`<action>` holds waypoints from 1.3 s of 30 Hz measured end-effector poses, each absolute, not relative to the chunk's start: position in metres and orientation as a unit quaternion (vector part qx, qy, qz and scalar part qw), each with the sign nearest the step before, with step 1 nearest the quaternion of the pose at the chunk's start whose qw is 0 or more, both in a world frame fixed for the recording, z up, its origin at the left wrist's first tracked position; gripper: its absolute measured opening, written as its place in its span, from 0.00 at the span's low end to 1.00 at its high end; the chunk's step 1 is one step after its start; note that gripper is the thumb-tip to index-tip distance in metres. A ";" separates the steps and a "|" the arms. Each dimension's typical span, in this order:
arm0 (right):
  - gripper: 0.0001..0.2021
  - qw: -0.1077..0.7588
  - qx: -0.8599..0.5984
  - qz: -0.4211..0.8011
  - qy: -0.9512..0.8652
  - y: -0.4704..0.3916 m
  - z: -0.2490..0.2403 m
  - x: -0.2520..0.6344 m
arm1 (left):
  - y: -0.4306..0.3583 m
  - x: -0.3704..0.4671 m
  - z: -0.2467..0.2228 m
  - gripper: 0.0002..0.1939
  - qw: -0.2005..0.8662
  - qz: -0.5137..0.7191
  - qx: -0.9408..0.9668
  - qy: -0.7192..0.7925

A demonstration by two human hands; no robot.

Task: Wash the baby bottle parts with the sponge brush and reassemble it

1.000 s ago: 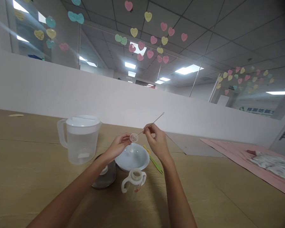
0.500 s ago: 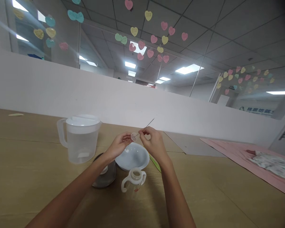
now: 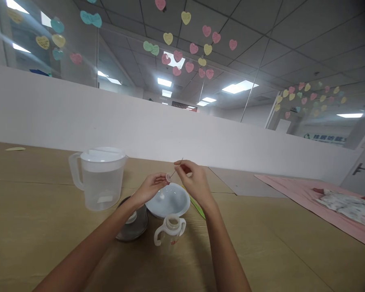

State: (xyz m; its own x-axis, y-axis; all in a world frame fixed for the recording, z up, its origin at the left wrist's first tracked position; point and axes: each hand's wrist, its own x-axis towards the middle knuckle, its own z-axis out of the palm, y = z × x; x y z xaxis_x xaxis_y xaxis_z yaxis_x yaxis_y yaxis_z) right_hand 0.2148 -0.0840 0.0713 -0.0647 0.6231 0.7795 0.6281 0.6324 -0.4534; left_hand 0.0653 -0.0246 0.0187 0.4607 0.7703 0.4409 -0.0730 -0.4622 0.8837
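My left hand (image 3: 153,186) holds a small round translucent piece (image 3: 168,177) by its edge, above the far side of a white bowl (image 3: 168,200). Pinched in my right hand (image 3: 191,178) is a thin stick (image 3: 173,173), whose lower end meets the small piece. Nearer to me than the bowl stands a clear bottle with two white handles (image 3: 172,222), its top open. A dark round dish (image 3: 135,228) with a white item (image 3: 131,218) in it lies under my left forearm, partly hidden.
A lidded translucent pitcher (image 3: 101,178) of clear liquid stands at the left. A green strip (image 3: 197,207) lies right of the bowl. At the far right, a pink cloth (image 3: 286,184) bears patterned fabric (image 3: 346,205). A white wall (image 3: 109,117) rises behind the table.
The stick has become steeper, and less of it sticks out above my right hand. My left hand still holds the small piece. The whole view has shifted slightly.
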 end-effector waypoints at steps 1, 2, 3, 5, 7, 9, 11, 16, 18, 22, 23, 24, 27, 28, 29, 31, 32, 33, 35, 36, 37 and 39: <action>0.10 0.549 -0.421 -0.011 -0.722 -0.087 0.073 0.215 | -0.026 0.065 0.020 0.16 0.460 0.444 0.729 0.245; 0.11 0.560 -0.417 -0.023 -0.716 -0.089 0.075 0.214 | -0.029 0.065 0.021 0.16 0.458 0.430 0.738 0.248; 0.11 0.566 -0.416 -0.035 -0.711 -0.090 0.076 0.214 | -0.032 0.065 0.023 0.16 0.453 0.419 0.746 0.251; 0.11 0.572 -0.414 -0.054 -0.706 -0.091 0.075 0.211 | -0.037 0.065 0.026 0.16 0.436 0.413 0.757 0.257; 0.10 0.573 -0.410 -0.062 -0.707 -0.089 0.072 0.207 | -0.041 0.065 0.029 0.17 0.424 0.423 0.757 0.259; 0.10 0.563 -0.412 -0.069 -0.713 -0.084 0.067 0.202 | -0.043 0.065 0.031 0.17 0.422 0.435 0.755 0.252; 0.09 0.547 -0.422 -0.081 -0.719 -0.078 0.061 0.198 | -0.042 0.065 0.032 0.17 0.421 0.450 0.750 0.240; 0.09 0.539 -0.426 -0.104 -0.719 -0.069 0.052 0.190 | -0.041 0.065 0.032 0.18 0.425 0.466 0.740 0.234; 0.09 0.541 -0.421 -0.106 -0.720 -0.069 0.051 0.189 | -0.041 0.065 0.032 0.19 0.427 0.471 0.735 0.236; 0.10 0.558 -0.412 -0.103 -0.713 -0.071 0.051 0.188 | -0.042 0.064 0.034 0.19 0.430 0.483 0.731 0.218; 0.10 0.565 -0.409 -0.103 -0.709 -0.071 0.051 0.188 | -0.042 0.063 0.035 0.19 0.430 0.487 0.729 0.215; 0.10 0.570 -0.407 -0.103 -0.706 -0.071 0.051 0.188 | -0.042 0.063 0.035 0.19 0.430 0.491 0.727 0.214; 0.10 0.573 -0.407 -0.097 -0.704 -0.069 0.050 0.189 | -0.041 0.063 0.036 0.19 0.427 0.496 0.720 0.229; 0.10 0.571 -0.408 -0.092 -0.707 -0.068 0.049 0.189 | -0.041 0.063 0.036 0.19 0.425 0.496 0.720 0.235; 0.10 0.567 -0.409 -0.087 -0.709 -0.067 0.049 0.189 | -0.041 0.063 0.036 0.19 0.421 0.496 0.720 0.240; 0.10 0.563 -0.410 -0.088 -0.712 -0.068 0.050 0.190 | -0.041 0.064 0.036 0.19 0.411 0.500 0.721 0.248; 0.10 0.566 -0.409 -0.095 -0.710 -0.069 0.051 0.190 | -0.042 0.064 0.036 0.19 0.405 0.501 0.724 0.248; 0.10 0.571 -0.407 -0.105 -0.705 -0.070 0.053 0.191 | -0.042 0.065 0.037 0.18 0.396 0.501 0.729 0.247; 0.11 0.592 -0.396 -0.124 -0.691 -0.075 0.058 0.193 | -0.043 0.065 0.037 0.17 0.378 0.495 0.743 0.246; 0.11 0.606 -0.388 -0.132 -0.682 -0.079 0.061 0.194 | -0.044 0.065 0.037 0.17 0.369 0.489 0.751 0.247; 0.11 0.620 -0.379 -0.135 -0.674 -0.082 0.064 0.196 | -0.044 0.065 0.037 0.17 0.359 0.481 0.759 0.252; 0.11 0.645 -0.365 -0.132 -0.658 -0.089 0.070 0.200 | -0.045 0.064 0.038 0.17 0.341 0.465 0.772 0.270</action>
